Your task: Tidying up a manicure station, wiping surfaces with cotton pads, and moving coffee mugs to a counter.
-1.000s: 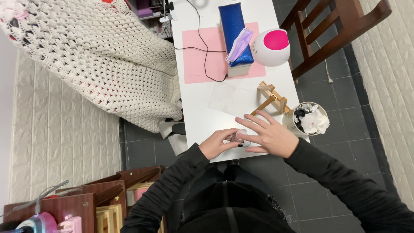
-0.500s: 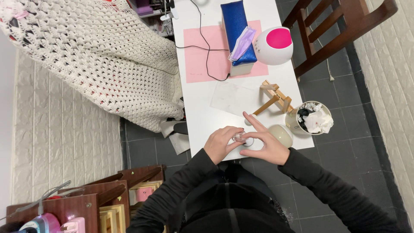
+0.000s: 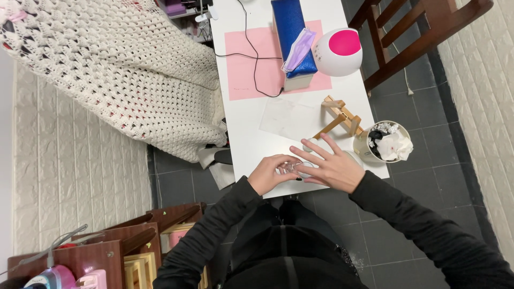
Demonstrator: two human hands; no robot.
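Near table edge, small clear jar (image 3: 292,169), upright, left hand (image 3: 269,174) gripping

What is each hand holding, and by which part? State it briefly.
The left hand pinches a small clear jar-like thing at its side with the fingertips. The right hand, fingers spread, touches its other side; whether it grips cannot be told.

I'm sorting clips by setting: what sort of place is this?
Probably a home manicure station. On the white table stand a dome-shaped nail lamp with a pink top, a blue padded arm rest on a pink mat, and a cup of used wipes.
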